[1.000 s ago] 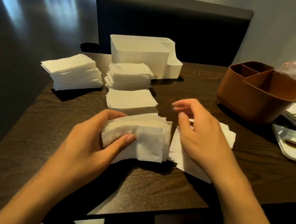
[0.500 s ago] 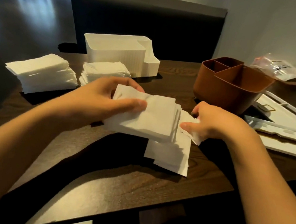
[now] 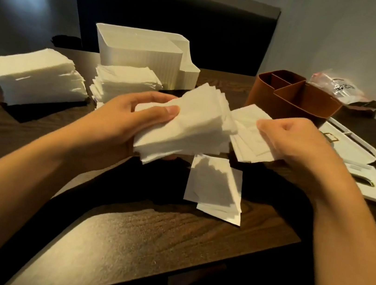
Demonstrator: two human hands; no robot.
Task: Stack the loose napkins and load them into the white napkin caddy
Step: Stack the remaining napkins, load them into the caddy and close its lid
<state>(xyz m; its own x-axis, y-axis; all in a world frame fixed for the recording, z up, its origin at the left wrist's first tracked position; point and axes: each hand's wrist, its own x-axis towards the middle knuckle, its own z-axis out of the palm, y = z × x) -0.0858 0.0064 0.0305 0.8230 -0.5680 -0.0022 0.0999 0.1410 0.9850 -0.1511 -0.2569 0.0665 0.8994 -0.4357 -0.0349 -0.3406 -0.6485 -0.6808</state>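
Left hand (image 3: pixel 122 118) at frame centre, clamped on a thick fanned bundle of napkins (image 3: pixel 191 128), thumb across the top sheet, fingers beneath; bundle lifted clear of the table (image 3: pixel 144 228), probably so the edges can be squared. Right hand (image 3: pixel 296 144) just right of centre, closed on a smaller sheaf (image 3: pixel 248 136), its inner edge overlapping the big bundle; likely being fed in to merge the two. A few loose napkins (image 3: pixel 214 187) flat on the wood below the hands, not yet gathered. Two finished stacks upper left: a wide stack (image 3: pixel 33 75) near the table edge, a taller stack (image 3: pixel 122 83) just in front of the white napkin caddy (image 3: pixel 143 57). Caddy upper centre, large compartment apparently empty, close enough for loading. Brown organiser (image 3: pixel 293 97) and white trays (image 3: pixel 356 153) at right, apart from the work.
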